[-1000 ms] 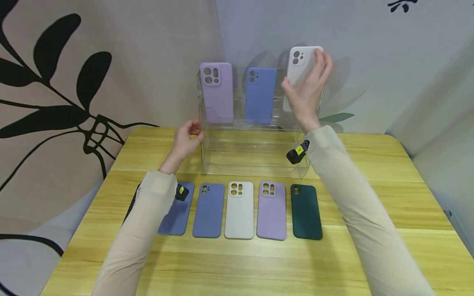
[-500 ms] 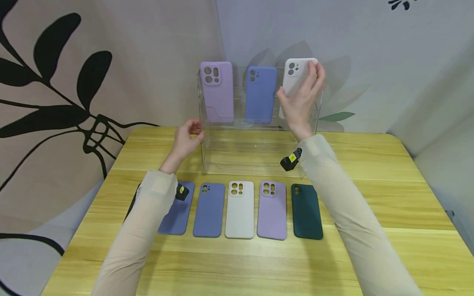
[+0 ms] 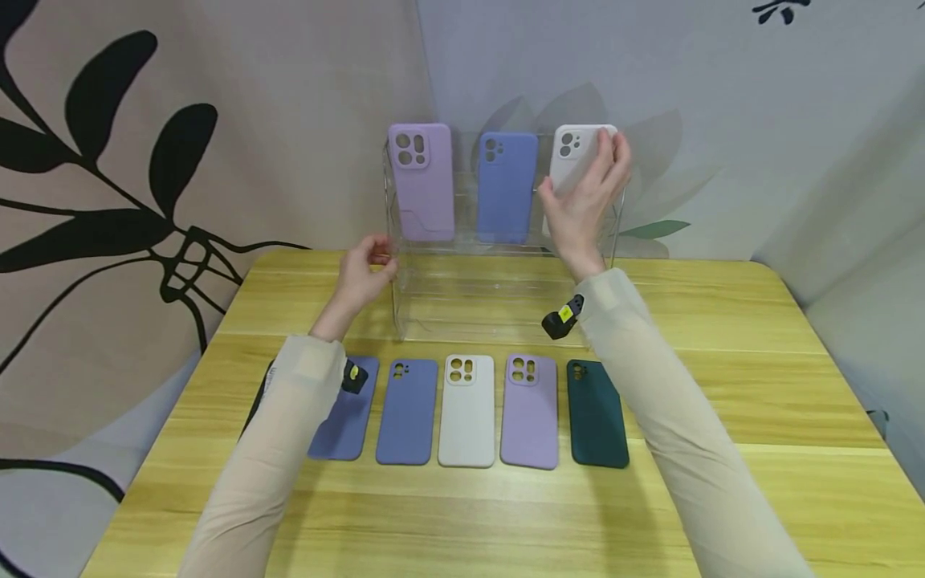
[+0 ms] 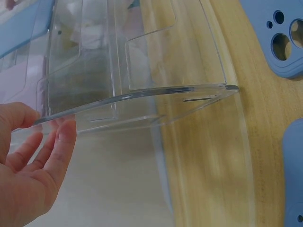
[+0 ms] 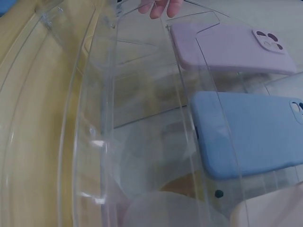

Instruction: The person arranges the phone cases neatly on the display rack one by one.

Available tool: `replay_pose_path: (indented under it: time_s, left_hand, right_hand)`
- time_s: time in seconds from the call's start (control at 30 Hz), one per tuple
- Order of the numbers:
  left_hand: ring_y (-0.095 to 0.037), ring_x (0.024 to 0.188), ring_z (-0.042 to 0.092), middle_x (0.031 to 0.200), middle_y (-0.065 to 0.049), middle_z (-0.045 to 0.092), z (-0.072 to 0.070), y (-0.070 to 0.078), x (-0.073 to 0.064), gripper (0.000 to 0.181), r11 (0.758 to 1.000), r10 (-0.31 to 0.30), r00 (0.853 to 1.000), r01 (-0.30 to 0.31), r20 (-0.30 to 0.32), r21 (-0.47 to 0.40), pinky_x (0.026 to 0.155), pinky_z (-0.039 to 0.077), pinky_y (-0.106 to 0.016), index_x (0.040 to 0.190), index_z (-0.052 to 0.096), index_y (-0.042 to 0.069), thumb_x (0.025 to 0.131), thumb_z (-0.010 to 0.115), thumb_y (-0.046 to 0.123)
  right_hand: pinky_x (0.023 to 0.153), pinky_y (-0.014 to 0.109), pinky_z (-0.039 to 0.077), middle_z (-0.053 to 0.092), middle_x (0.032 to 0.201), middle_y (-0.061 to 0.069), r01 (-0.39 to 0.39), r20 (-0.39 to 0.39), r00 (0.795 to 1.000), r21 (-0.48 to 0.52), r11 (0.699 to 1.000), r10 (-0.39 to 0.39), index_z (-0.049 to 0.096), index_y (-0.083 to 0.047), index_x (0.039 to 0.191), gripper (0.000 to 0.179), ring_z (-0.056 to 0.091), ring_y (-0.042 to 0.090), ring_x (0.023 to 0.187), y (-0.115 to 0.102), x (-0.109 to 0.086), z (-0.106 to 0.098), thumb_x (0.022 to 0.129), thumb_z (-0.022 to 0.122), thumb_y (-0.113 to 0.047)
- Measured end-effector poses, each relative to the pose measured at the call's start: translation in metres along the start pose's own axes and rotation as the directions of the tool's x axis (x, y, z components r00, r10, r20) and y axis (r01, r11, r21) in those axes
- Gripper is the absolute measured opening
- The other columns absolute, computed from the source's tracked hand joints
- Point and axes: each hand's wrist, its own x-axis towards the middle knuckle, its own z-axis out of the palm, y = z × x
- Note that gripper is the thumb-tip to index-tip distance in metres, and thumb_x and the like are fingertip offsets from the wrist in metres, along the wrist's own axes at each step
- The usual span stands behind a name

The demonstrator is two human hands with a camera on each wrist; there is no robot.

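Glossy plastic rack (image 3: 499,331), smooth matt phone cases (image 3: 466,421) (rubbery-looking), wood-grained tabletop (image 3: 448,522), cloth sleeves (image 3: 701,433)

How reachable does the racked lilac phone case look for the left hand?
Probably yes: the lilac phone case has its upper part uncovered, though the left hand must release the clear display rack.

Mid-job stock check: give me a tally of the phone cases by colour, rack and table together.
Blue cases: 3
Purple cases: 2
White cases: 2
Dark green case: 1
Total: 8
Not counted: a dark thing mostly hidden by the left sleeve; I cannot tell what it is.
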Motion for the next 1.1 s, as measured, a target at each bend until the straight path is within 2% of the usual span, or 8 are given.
replay_pose_path:
  time_s: [0.23,0.7,0.83,0.93,1.1]
  left_hand:
    - [-0.032,0.094,0.059,0.109,-0.024,0.060,0.000,0.000,0.000,0.031,1.000,0.010,1.000,-0.010,-0.005,0.001,0.067,0.047,-0.014,0.117,0.053,-0.010,0.086,0.056,-0.005]
    - [-0.032,0.094,0.059,0.110,-0.024,0.059,0.000,0.000,0.000,0.032,1.000,-0.003,1.000,0.003,-0.004,-0.008,0.066,0.047,-0.014,0.118,0.053,-0.009,0.086,0.056,-0.005]
    - [-0.033,0.094,0.059,0.109,-0.024,0.059,0.000,0.000,0.000,0.032,1.000,0.002,1.000,-0.002,-0.006,-0.008,0.067,0.046,-0.013,0.117,0.053,-0.009,0.086,0.057,-0.004]
    - [-0.033,0.095,0.059,0.110,-0.024,0.059,0.000,0.000,0.000,0.031,1.000,0.002,1.000,-0.002,-0.004,-0.005,0.067,0.046,-0.014,0.117,0.053,-0.009,0.087,0.057,-0.004]
    - [-0.033,0.095,0.058,0.110,-0.025,0.059,0.000,-0.001,0.000,0.032,1.000,0.005,1.000,-0.005,-0.004,0.003,0.070,0.047,-0.016,0.117,0.052,-0.010,0.087,0.056,-0.004]
  right_hand:
    - [0.105,0.026,0.026,0.027,0.140,0.018,-0.008,0.010,1.000,-0.020,1.000,0.008,0.038,0.001,0.135,0.077,0.023,0.017,0.129,0.001,-0.007,0.001,0.068,0.074,-0.007]
    - [0.109,0.031,0.019,0.027,0.140,0.021,0.040,-0.008,0.999,-0.045,0.998,-0.041,0.037,0.003,0.135,0.077,0.021,0.019,0.132,0.007,-0.012,0.002,0.069,0.073,-0.013]
    - [0.111,0.032,0.014,0.024,0.142,0.023,0.049,0.008,0.999,-0.038,0.998,-0.049,0.033,0.004,0.137,0.079,0.018,0.020,0.135,0.007,-0.012,-0.001,0.070,0.073,-0.012]
    - [0.113,0.031,0.010,0.020,0.144,0.026,0.060,0.048,0.997,-0.036,0.998,-0.058,0.030,0.004,0.139,0.080,0.014,0.020,0.137,0.005,-0.012,-0.005,0.072,0.073,-0.011]
    - [0.112,0.031,0.010,0.019,0.144,0.025,0.065,0.107,0.992,-0.014,0.998,-0.063,0.029,0.002,0.139,0.076,0.016,0.020,0.137,0.000,-0.012,-0.014,0.077,0.071,-0.012]
